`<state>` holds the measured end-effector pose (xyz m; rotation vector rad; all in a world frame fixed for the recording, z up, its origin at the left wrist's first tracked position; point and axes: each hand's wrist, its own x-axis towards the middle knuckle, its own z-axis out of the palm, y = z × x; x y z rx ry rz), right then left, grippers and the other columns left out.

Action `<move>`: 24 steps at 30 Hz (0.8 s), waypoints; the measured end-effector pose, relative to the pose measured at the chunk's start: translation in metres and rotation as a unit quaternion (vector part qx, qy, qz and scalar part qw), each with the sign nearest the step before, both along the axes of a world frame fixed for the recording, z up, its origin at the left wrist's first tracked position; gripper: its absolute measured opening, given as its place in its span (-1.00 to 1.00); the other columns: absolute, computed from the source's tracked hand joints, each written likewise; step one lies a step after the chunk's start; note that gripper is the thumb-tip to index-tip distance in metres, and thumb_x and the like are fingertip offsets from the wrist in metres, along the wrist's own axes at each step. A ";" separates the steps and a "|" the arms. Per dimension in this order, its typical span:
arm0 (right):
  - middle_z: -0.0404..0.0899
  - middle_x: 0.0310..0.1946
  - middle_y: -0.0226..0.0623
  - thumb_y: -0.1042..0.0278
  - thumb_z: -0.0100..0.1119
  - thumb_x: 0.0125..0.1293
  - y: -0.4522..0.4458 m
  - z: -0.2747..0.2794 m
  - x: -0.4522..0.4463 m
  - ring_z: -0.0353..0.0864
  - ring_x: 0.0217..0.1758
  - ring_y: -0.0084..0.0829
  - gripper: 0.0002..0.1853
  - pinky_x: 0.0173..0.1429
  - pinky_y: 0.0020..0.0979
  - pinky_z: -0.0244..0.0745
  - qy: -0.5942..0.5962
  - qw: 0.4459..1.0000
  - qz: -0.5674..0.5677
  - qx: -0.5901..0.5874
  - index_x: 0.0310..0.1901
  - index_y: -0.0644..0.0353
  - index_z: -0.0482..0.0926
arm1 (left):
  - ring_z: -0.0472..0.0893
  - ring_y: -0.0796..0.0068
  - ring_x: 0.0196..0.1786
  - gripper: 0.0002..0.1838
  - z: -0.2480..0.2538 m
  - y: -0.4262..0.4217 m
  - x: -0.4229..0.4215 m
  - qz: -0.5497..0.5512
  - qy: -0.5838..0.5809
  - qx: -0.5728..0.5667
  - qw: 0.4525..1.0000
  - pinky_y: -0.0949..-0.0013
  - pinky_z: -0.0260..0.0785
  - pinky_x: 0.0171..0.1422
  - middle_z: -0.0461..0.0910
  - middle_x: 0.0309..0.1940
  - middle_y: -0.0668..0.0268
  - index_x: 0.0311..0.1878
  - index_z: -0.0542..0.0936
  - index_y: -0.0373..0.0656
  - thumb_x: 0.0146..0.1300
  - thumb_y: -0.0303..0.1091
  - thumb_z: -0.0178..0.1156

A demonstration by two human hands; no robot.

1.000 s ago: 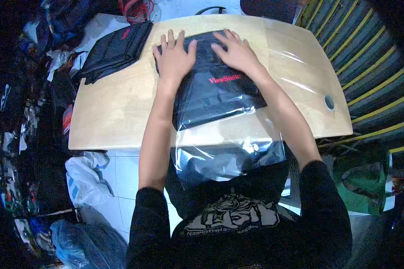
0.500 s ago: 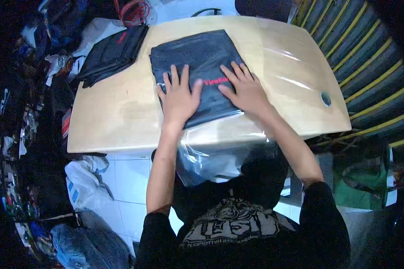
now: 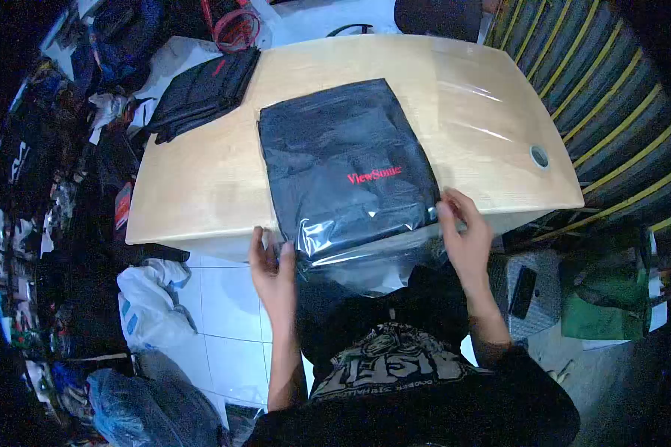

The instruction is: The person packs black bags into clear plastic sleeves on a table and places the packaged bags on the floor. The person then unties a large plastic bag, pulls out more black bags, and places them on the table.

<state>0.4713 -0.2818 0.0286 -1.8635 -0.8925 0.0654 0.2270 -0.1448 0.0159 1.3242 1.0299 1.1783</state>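
Note:
A black folded bag with red "ViewSonic" lettering (image 3: 343,149) lies flat in a clear plastic sleeve (image 3: 373,270) on the light wooden table. The sleeve's loose end hangs past the near edge of the table. My left hand (image 3: 274,270) is at the sleeve's near left corner, fingers curled with the thumb opposite them. At the near right corner, my right hand (image 3: 466,237) has its thumb and fingers around the sleeve's edge. Both hands appear to pinch the clear plastic.
A stack of folded black bags (image 3: 205,93) lies at the table's (image 3: 194,175) back left. A round hole (image 3: 539,156) is near its right edge. Below are a white plastic bag (image 3: 153,305), a green bag (image 3: 604,298) and a dark phone-like object (image 3: 523,292) on a grey seat.
Both hands have slid from the bag's top down to the sleeve's near corners and closed there. The black bag now lies nearer the table's front edge.

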 end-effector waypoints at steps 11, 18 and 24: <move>0.56 -0.39 -0.40 0.39 0.37 0.13 -0.021 -0.010 -0.004 0.47 -0.38 -0.70 -0.73 -0.33 -0.59 0.43 0.233 0.964 -0.089 0.090 -0.20 0.28 0.51 | 0.66 0.41 -0.41 -0.77 0.000 0.013 -0.022 -0.152 0.043 -0.275 0.948 0.49 0.48 -0.38 0.64 -0.43 0.15 -0.24 0.57 -0.36 0.19 -0.36 0.28; 0.54 -0.54 -0.47 0.24 0.22 0.27 -0.034 -0.019 0.001 0.37 -0.56 -0.71 -0.80 -0.48 -0.66 0.16 0.450 0.882 0.142 -0.013 -0.33 0.22 0.62 | 0.65 0.40 -0.33 -0.81 -0.018 0.014 -0.030 -0.242 -0.042 -0.241 0.939 0.40 0.51 -0.24 0.64 -0.45 0.19 -0.26 0.59 -0.34 0.10 -0.47 0.35; 0.58 -0.45 -0.39 0.31 0.16 0.31 -0.036 -0.028 0.011 0.50 -0.42 -0.59 -0.79 -0.34 -0.57 0.35 0.401 0.890 0.216 -0.008 -0.19 0.30 0.59 | 0.62 0.49 -0.39 -0.77 -0.013 0.013 -0.037 -0.232 0.037 -0.257 0.937 0.46 0.47 -0.31 0.64 -0.46 0.19 -0.25 0.58 -0.33 0.10 -0.39 0.36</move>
